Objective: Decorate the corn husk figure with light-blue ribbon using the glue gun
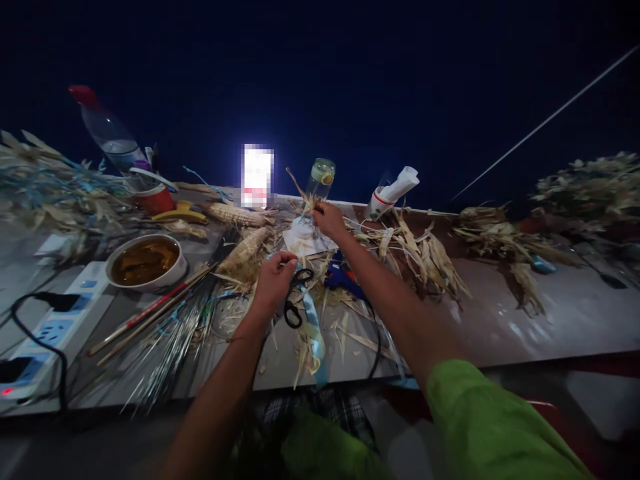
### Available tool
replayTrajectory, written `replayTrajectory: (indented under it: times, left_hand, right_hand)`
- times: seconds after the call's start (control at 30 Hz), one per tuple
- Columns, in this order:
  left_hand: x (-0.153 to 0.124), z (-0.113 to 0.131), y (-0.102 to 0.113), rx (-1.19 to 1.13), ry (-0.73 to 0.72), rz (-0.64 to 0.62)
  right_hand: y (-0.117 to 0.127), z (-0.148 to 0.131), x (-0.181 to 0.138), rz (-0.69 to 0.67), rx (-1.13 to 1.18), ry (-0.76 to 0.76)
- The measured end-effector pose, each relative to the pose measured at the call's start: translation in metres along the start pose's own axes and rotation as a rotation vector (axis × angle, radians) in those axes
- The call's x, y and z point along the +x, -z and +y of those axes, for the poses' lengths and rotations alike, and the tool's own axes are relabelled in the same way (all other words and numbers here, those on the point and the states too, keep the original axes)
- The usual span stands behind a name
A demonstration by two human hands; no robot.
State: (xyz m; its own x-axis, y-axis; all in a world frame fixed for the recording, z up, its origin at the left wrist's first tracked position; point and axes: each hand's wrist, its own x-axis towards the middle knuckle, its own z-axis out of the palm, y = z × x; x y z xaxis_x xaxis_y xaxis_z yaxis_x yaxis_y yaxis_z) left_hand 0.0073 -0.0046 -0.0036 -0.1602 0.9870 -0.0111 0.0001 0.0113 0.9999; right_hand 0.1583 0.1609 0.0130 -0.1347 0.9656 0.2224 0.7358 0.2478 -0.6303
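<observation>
Overhead, nothing but deep blue-black dark; underneath, a long grey tabletop (550,313), glossy in patches and littered with pale scraps. At its far edge, a bright white lamp (257,175) glaring, the only light source seen. To the far right, beyond the table end, more heaped dry leaves, blurred.

Left hand (273,280) curled tight, fingertips closed on black-handled scissors (295,297) near the middle of the table — two dark loops plain, blades not made out among the litter. Touching the scissors, a light blue ribbon (314,333) running down over the near table edge. Right hand (330,220) farther back, thumb and fingers pinched narrow on a tuft of dry tan husk strips (309,200), just in front of a small clear glass jar with a yellowish lid (323,175). Under the right forearm, a blue glue gun (343,277) lying flat. Lime-green sleeve (490,427) on the right arm only as far as the elbow.

Counted:
- Two dried corn cobs (247,250), one beyond the other, left of the hands.
- One white bowl of brown liquid (146,261).
- One white power strip (55,320) at the left edge, with a black plug in it.
- One clear plastic bottle with a red cap (107,130), tilted.
- One white tube with a red band (393,190), leaning.
- One loose spread of dry corn husks (425,250), right of the right arm.
- Thin sticks and wires beside the bowl, too many and too blurred to number.
</observation>
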Motion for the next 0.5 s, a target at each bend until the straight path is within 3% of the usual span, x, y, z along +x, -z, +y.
replayTrajectory:
  times: [0.3, 0.5]
  left_hand:
    - [-0.001, -0.003, -0.001, 0.057, -0.009, -0.016]
    - [0.002, -0.006, -0.001, 0.086, -0.031, -0.024]
  right_hand:
    - [-0.001, 0.004, -0.002, 0.003, 0.048, -0.039]
    - [0.021, 0.003, -0.020, 0.106, 0.032, -0.064]
